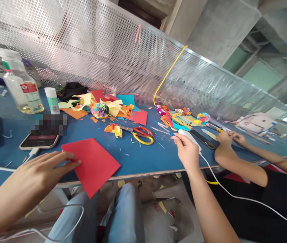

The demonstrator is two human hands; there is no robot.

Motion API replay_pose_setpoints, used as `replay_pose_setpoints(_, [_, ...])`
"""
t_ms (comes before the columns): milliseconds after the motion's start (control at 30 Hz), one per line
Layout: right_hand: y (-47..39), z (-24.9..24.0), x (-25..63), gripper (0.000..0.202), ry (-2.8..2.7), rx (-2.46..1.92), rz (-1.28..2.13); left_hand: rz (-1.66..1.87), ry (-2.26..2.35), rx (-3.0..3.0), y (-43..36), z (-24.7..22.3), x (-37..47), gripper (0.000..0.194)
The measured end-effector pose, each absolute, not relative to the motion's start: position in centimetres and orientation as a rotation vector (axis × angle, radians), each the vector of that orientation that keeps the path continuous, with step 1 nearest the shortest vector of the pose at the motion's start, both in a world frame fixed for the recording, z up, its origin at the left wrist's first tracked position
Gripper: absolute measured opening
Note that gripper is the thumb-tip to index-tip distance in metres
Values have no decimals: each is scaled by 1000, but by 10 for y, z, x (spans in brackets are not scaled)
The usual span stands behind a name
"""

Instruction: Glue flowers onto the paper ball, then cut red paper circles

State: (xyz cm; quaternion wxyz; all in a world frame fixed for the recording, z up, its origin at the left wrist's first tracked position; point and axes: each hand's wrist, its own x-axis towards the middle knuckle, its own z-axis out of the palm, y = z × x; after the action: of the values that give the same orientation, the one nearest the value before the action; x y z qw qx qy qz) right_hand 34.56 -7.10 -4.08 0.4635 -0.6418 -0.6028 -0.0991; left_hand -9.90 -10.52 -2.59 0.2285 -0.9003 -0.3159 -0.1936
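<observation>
Well, the left hand (41, 170) pinches the red paper (95, 165) at the table's (138, 160) near edge, one corner jutting lapward; roughly square, it shows no clear long axis. It looks whole, no cuts or folds made. The right hand (188, 153) grips something tiny, perhaps a blue scrap (171, 134). Farther off lie scissors (147, 135), then one flower (100, 110) already formed.

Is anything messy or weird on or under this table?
Yes! Yellow paper scraps lie down below the blue table, as if dropped, and little orange paper bits litter its top. The square red paper by the left hand pokes past the table's edge. I can't see any spill.
</observation>
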Motion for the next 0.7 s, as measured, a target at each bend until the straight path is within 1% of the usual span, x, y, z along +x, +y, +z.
replay_pose_setpoints(100, [-72,-19,325,33,-1475,-1482,-213,-472,-934,-2408,-98,-26,-101,38])
replay_pose_setpoints(233, [-74,13,288,23,-1599,-1316,-138,-540,-990,-2427,-110,-33,-89,28])
replay_pose_setpoints(367, [-66,40,238,17,-1875,-1145,-115,-614,-941,-2629,-135,-43,-55,33])
replay_pose_setpoints(433, [-58,49,210,16,-2002,-1049,-57,-629,-992,-2644,-142,-45,-35,34])
replay_pose_setpoints(467, [-53,53,195,16,-2059,-1012,-28,-631,-1044,-2628,-142,-46,-26,37])
replay_pose_setpoints(567, [-43,56,155,17,-2201,-963,9,-552,-1228,-2613,-139,-50,-10,47])
replay_pose_setpoints(700, [-34,48,122,13,-2392,-895,-31,-504,-1269,-2646,-135,-63,-8,50])
